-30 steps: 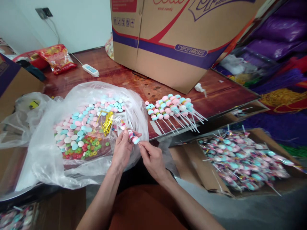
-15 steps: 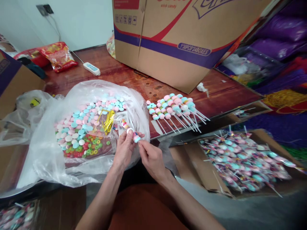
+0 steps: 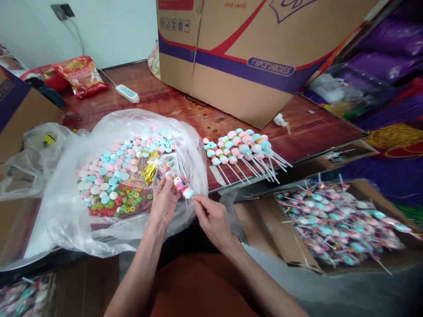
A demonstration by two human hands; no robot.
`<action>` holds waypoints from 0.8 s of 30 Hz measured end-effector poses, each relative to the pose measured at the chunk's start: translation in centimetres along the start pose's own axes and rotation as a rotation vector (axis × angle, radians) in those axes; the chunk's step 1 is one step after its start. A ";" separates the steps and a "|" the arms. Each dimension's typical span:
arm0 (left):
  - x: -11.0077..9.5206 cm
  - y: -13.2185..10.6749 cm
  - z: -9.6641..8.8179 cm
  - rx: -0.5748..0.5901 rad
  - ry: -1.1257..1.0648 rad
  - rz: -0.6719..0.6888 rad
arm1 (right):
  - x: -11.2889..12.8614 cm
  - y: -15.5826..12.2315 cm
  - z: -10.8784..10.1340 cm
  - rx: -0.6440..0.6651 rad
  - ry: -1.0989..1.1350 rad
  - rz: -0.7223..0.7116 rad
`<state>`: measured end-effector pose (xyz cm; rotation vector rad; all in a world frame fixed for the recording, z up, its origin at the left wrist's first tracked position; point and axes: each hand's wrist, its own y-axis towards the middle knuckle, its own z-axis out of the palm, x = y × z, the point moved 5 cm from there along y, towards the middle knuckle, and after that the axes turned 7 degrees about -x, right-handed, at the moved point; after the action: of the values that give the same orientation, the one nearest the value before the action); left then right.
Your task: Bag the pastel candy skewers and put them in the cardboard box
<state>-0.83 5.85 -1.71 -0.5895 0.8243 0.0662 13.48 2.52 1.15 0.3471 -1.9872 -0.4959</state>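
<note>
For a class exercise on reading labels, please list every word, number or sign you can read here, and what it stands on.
"stick candy": large carton
"1*30PCS*24BOXES": same carton
Five pictograms, without readable words: same carton
Cut off: carton's purple lettering
Too small or blurred: carton's red panel, red packet, white corded device, left-hand box

A candy stick [image 3: 182, 186] of pink, white and blue pieces slants between the hands [image 3: 164, 202] [image 3: 214, 220], blue end rightmost.

Pale wall [image 3: 109, 31], glossy reddish-brown table [image 3: 95, 94], grey floor [image 3: 274, 286]
</note>
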 end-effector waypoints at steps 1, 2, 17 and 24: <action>0.0 0.1 -0.1 -0.013 0.007 0.003 | -0.1 0.0 -0.1 0.000 -0.002 -0.015; -0.1 0.1 -0.2 -0.022 0.016 0.008 | -0.2 0.0 -0.2 -0.003 -0.009 -0.035; 0.5 -0.6 0.1 0.007 0.091 0.028 | 1.1 0.2 1.2 -0.035 -0.339 -0.307; 0.4 -0.3 0.1 0.028 0.031 0.094 | 1.3 -0.3 1.1 -0.058 -0.079 -0.104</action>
<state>-0.39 5.63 -1.83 -0.5266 0.8812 0.1318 11.92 1.90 1.58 0.4011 -2.0343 -0.6405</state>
